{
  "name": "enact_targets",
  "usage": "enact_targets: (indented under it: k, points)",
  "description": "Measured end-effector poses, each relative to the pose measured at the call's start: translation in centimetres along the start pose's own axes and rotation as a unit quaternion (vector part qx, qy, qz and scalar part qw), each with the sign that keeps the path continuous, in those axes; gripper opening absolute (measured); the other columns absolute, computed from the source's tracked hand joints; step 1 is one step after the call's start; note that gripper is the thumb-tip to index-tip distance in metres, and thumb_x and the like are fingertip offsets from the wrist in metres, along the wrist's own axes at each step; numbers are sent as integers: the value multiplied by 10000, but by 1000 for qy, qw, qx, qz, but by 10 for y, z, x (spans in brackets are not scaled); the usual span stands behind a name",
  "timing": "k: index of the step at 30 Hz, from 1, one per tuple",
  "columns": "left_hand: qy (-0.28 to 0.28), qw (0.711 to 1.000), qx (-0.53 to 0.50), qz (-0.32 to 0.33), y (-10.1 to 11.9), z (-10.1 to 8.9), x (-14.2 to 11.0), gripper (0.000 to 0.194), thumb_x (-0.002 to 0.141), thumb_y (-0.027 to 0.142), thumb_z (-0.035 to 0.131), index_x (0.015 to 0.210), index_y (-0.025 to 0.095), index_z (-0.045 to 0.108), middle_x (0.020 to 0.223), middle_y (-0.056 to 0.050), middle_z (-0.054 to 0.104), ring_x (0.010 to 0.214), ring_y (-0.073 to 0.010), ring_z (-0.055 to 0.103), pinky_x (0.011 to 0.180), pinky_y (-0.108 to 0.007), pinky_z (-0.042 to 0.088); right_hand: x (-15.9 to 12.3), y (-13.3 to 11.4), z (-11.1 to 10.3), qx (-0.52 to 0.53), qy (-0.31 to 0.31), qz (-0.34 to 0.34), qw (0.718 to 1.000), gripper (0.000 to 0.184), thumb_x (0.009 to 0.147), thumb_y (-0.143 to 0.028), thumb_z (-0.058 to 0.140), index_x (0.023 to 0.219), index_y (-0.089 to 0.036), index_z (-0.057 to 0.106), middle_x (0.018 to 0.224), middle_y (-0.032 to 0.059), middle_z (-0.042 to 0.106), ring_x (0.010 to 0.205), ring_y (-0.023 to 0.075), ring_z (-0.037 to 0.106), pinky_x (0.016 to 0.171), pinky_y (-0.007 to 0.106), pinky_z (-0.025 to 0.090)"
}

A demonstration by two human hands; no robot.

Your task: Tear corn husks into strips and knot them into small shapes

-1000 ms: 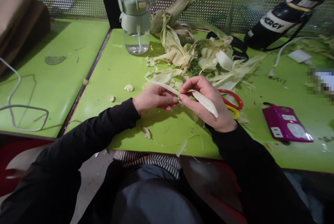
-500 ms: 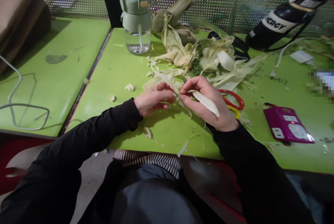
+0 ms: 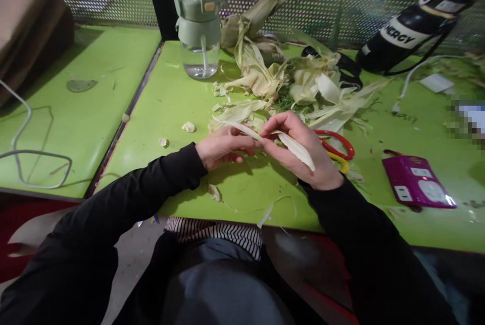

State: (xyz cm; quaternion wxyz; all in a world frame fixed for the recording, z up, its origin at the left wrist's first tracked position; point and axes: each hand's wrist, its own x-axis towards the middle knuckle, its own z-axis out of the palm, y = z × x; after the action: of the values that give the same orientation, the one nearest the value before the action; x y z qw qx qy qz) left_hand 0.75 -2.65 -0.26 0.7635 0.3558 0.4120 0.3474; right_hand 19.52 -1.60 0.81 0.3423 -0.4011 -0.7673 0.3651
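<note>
Between my hands, in the head view, is a pale corn husk strip (image 3: 297, 149), pinched near its middle. My right hand (image 3: 299, 150) grips it between thumb and forefinger, with a broad end lying across my palm side. My left hand (image 3: 227, 146) is closed on its other part, a narrow tail pointing up and left. Just beyond my fingers lies a heap of dry corn husks (image 3: 259, 75), with green sprigs among them. Scissors with red and yellow handles (image 3: 343, 143) lie to the right, partly hidden by my right hand.
A green water bottle (image 3: 199, 37) stands at the back, and a black bottle (image 3: 401, 37) leans at the right. A purple case-like object (image 3: 419, 181) lies on the green table (image 3: 151, 112). Husk scraps (image 3: 188, 126) and a grey cable (image 3: 30, 153) are at left.
The husk's left tail swung up and then back down to the left. My fingers shifted slightly around the pinch; both hands stay in nearly the same place.
</note>
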Motion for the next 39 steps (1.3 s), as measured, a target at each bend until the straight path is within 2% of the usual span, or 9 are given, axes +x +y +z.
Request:
enact_targets:
  k: [8, 13, 16, 21, 27, 29, 33, 35, 39]
  points:
    - [-31, 996, -31, -83, 5, -4, 0, 164, 866, -14, 572, 752, 68, 658, 653, -21, 658, 553, -37, 604, 492, -142, 429, -1, 0, -1, -30, -25, -19, 999, 137, 863, -255, 689, 930, -244, 571, 904, 28, 660, 802, 191, 639, 755, 367, 526]
    - [-45, 995, -40, -74, 5, -1, -1, 96, 903, 26, 626, 830, 45, 686, 657, -11, 660, 574, -38, 633, 552, -135, 498, -1, -3, -3, 7, -37, 2, 999, 152, 867, -300, 712, 931, -240, 588, 933, 41, 681, 827, 201, 659, 771, 383, 555]
    - [-25, 995, -73, -58, 6, 1, -2, 116, 938, 35, 594, 864, 60, 679, 724, -27, 694, 591, -39, 644, 607, -161, 534, -1, -6, -6, 49, -33, 9, 998, 147, 894, -317, 699, 983, -235, 615, 1002, 45, 707, 867, 196, 684, 800, 378, 575]
    - [33, 994, -90, -57, 8, 7, -4, 172, 948, 3, 557, 816, 74, 642, 684, -5, 674, 567, -34, 634, 625, -164, 538, 2, -7, -10, 80, 25, 34, 996, 168, 938, -380, 675, 977, -216, 673, 983, 44, 723, 775, 137, 674, 690, 289, 565]
    - [57, 989, -81, -109, 5, 13, -4, 202, 960, 29, 557, 784, 86, 640, 616, 10, 647, 546, -29, 607, 653, -154, 537, 6, 1, -4, 229, 93, 33, 968, 297, 870, -547, 716, 946, -266, 658, 869, -3, 676, 709, 118, 612, 658, 272, 556]
    - [49, 989, -83, -111, 5, 12, -4, 198, 957, 24, 557, 788, 79, 645, 630, 0, 656, 559, -37, 619, 669, -171, 544, 4, 0, -2, 186, 102, 15, 977, 315, 924, -581, 626, 957, -269, 650, 812, -3, 617, 676, 123, 570, 621, 281, 525]
    - [10, 990, -93, -106, 4, 10, -4, 187, 950, 11, 552, 805, 70, 655, 688, -16, 678, 602, -51, 645, 731, -211, 557, -1, -7, -5, -32, 81, -19, 996, 305, 1027, -487, 464, 954, -238, 625, 682, -10, 516, 583, 136, 476, 521, 295, 397]
    - [2, 990, -98, -106, 6, 9, -5, 198, 956, 15, 540, 806, 74, 655, 693, -14, 679, 608, -49, 647, 744, -207, 553, -2, -11, -8, -120, 56, -41, 990, 220, 1018, -398, 499, 945, -224, 613, 678, -15, 548, 560, 130, 475, 514, 289, 377]
    - [18, 989, -105, -103, 9, 9, -4, 279, 973, 14, 459, 769, 78, 637, 651, -23, 669, 589, -53, 644, 722, -185, 541, -1, -15, -13, -198, -1, -91, 976, 126, 983, -299, 554, 934, -218, 636, 737, -6, 661, 547, 124, 522, 524, 282, 410]
